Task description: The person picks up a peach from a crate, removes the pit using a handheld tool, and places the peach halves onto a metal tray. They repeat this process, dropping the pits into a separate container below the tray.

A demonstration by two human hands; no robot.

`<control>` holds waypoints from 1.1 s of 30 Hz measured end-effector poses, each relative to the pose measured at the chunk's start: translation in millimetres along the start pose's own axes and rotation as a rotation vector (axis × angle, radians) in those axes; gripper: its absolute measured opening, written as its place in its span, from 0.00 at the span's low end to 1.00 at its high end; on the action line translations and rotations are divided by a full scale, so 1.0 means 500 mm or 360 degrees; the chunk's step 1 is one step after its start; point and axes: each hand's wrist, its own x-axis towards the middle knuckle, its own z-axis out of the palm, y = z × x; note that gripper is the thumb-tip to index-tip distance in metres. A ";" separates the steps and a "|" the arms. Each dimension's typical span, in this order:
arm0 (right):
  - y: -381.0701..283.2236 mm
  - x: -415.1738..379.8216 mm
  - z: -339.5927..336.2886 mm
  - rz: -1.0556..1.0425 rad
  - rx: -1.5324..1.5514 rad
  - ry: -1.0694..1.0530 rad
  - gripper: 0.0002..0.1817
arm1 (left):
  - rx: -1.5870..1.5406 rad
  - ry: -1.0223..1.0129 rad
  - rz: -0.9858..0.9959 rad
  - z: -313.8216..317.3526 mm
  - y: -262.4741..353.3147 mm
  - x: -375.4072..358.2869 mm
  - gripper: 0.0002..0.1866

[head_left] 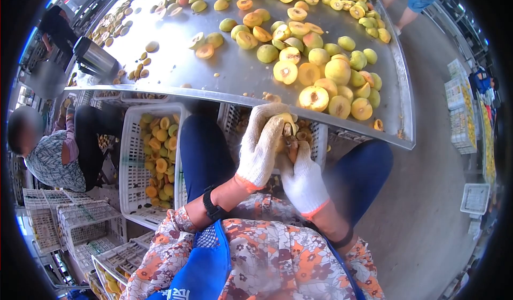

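My left hand (259, 147), in a white knit glove with an orange cuff, is closed around a peach half (289, 118) just below the table's front edge. My right hand (303, 183), gloved alike, is closed on a small pitting tool (290, 138) with a dark metal end, held against the fruit. Fingers hide most of both things. On the steel table (235, 81) ahead lies a heap of halved yellow peaches (318, 81), several cut faces showing pits. Under my hands stands a white crate (320, 144) with brownish pieces inside, partly covered by my gloves.
A white crate (127, 161) of peach halves stands beside my left knee. Stacked crates (88, 228) sit farther left. Another person (56, 161) sits at the left, near a steel cylinder (95, 57) on the table. More crates (460, 110) line the right side, beyond the floor.
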 end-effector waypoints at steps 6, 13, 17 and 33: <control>0.014 -0.016 0.013 0.0481 0.0882 0.0026 0.12 | 0.0367 -0.0151 0.0058 -0.009 0.014 0.003 0.15; 0.007 -0.011 0.016 0.0713 0.0903 -0.0054 0.18 | 0.0317 -0.0192 0.0001 -0.034 0.006 0.029 0.12; -0.045 0.010 -0.024 0.1395 0.1663 -0.0369 0.23 | 0.0703 -0.0086 0.0187 -0.050 -0.007 0.013 0.12; -0.049 0.028 -0.032 0.1641 0.2295 -0.0766 0.09 | 0.0424 -0.0199 -0.0178 -0.083 -0.009 0.026 0.12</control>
